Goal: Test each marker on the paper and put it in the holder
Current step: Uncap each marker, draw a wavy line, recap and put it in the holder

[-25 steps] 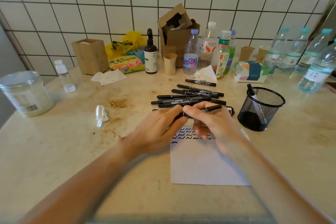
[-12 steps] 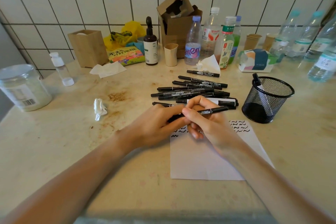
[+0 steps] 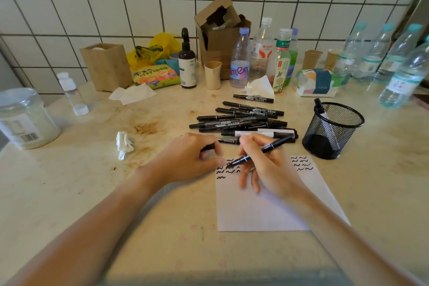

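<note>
gripping the marker (image 3: pixel 260 151) in a writing pinch, the right hand (image 3: pixel 267 165) kept its tip on the paper (image 3: pixel 267 211), barrel slanting up-right toward the holder (image 3: pixel 334 131), nearer this hand. the left hand (image 3: pixel 192 158) curled around what looked like its cap.

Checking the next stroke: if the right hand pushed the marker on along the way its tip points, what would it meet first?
The right hand aims the marker down-left; the tip looks on or just above the paper, with the left hand's thumb next.
</note>
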